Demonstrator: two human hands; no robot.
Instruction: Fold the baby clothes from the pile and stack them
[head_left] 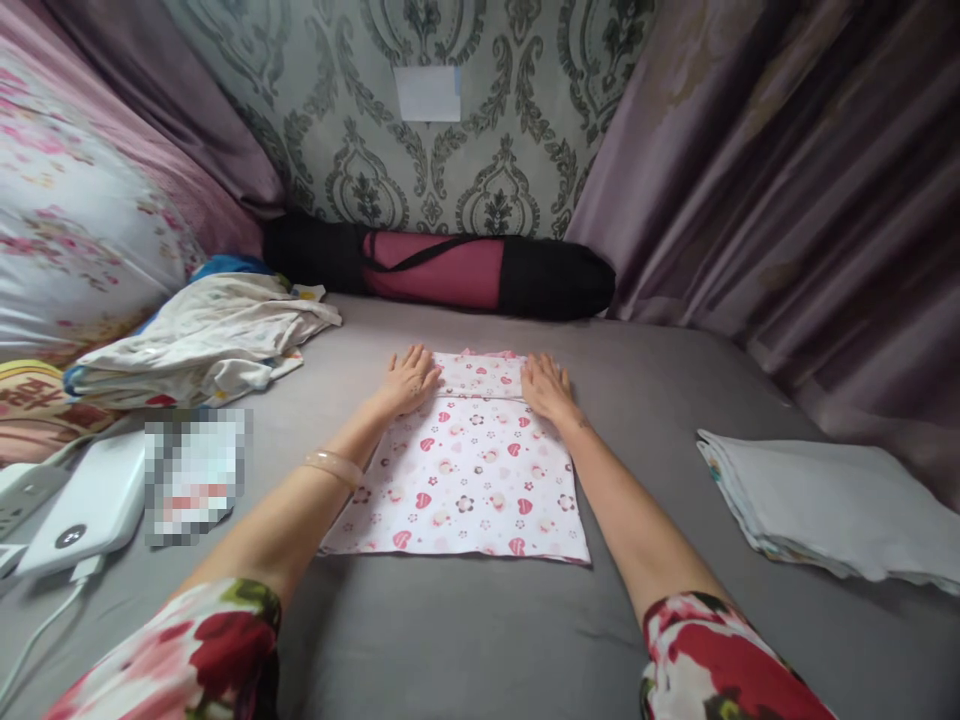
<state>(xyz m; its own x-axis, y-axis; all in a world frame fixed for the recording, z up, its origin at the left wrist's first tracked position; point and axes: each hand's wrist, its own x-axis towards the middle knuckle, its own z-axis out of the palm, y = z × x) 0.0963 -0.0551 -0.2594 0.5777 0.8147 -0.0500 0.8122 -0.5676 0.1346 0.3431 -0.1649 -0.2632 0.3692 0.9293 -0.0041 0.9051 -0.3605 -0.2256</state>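
A white cloth garment printed with pink hearts and small flowers lies flat on the grey sheet in front of me. Its far end is folded over into a narrow band, with a bit of pink trim showing at the top edge. My left hand rests on the left end of that band, fingers stretched out. On the band's right end lies my right hand, also flat with its fingers extended. Neither hand grips the cloth. What kind of garment it is, I cannot tell.
A folded white cloth lies at the right. Crumpled patterned clothes are at the left, near a white power bank with a cable. A black and maroon long bag lies along the wall, beside purple curtains.
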